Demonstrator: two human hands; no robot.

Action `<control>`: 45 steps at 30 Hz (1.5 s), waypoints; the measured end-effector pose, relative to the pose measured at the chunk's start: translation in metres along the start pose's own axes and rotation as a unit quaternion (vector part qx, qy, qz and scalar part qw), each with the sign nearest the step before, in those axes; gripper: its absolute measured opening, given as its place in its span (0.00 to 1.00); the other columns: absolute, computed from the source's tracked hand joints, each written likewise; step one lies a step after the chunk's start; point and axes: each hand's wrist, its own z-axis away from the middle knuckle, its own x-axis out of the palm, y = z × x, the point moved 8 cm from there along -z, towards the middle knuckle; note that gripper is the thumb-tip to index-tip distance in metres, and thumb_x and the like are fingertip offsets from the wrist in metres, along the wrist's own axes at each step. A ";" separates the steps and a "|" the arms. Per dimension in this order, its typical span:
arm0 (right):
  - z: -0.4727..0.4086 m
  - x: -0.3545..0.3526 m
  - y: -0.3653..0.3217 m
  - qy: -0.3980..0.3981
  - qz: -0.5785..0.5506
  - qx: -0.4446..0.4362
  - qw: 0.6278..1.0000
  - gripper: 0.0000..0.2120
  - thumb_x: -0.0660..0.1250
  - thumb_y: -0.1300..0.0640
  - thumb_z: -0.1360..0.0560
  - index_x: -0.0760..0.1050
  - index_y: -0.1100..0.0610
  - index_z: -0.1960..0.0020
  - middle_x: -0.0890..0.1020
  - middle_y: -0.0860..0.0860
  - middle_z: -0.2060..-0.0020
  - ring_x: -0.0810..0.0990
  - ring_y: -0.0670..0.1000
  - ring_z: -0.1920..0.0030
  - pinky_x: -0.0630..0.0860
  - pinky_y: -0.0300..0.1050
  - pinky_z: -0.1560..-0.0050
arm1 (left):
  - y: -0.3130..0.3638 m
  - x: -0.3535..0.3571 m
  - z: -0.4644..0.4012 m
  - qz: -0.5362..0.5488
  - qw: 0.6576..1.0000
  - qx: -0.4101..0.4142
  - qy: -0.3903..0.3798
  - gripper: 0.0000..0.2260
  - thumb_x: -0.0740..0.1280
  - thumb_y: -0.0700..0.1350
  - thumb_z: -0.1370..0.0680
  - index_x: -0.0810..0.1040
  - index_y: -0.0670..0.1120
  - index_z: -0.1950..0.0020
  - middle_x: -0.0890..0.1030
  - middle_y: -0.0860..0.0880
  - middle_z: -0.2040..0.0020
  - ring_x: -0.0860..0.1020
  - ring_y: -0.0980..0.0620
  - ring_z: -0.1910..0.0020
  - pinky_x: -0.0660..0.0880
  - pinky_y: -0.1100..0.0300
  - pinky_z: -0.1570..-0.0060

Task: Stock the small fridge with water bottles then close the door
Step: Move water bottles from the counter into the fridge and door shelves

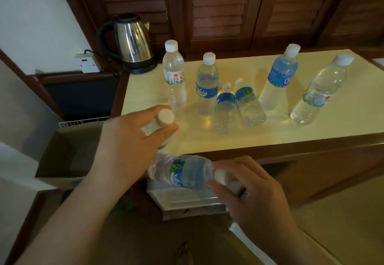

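My left hand (128, 140) grips a water bottle (165, 117) by its neck, white cap up, over the front left corner of the cream table top (239, 138). My right hand (253, 190) pinches the capped end of a second bottle (182, 171), which lies sideways in the air below the table's front edge. Several more water bottles (207, 86) stand on the table. At the lower left is the small fridge (68, 152), seen from above, with a white wire shelf (81, 122) showing. Its open door (187, 200) with a white door shelf hangs under my hands.
A steel electric kettle (131, 42) sits at the table's back left corner, plugged into a wall socket (88, 63). Dark louvred wooden doors (228, 9) run behind the table. A tiled floor (342, 223) shows at the lower right.
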 end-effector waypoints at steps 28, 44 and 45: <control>0.190 0.329 0.417 -0.170 0.130 0.182 0.960 0.08 0.70 0.54 0.24 0.78 0.40 0.51 0.73 0.47 0.53 0.77 0.55 0.54 0.69 0.45 0.56 | -0.336 0.449 0.287 0.052 0.959 -0.277 -0.021 0.09 0.78 0.47 0.27 0.85 0.50 0.48 0.78 0.54 0.53 0.77 0.60 0.61 0.70 0.76 0.68; 0.055 0.452 0.512 -0.138 0.211 0.099 0.963 0.09 0.65 0.58 0.19 0.76 0.58 0.39 0.75 0.55 0.42 0.78 0.58 0.47 0.74 0.48 0.49 | -0.459 0.541 0.203 0.090 0.952 -0.294 0.001 0.12 0.77 0.49 0.27 0.85 0.52 0.44 0.85 0.54 0.50 0.82 0.57 0.52 0.79 0.59 0.49; 0.051 0.454 0.515 -0.131 0.210 0.100 0.964 0.08 0.66 0.60 0.20 0.76 0.59 0.41 0.75 0.55 0.43 0.78 0.58 0.48 0.76 0.50 0.49 | -0.462 0.544 0.198 0.102 0.949 -0.297 0.001 0.13 0.78 0.48 0.27 0.85 0.52 0.43 0.85 0.54 0.50 0.83 0.57 0.52 0.80 0.57 0.47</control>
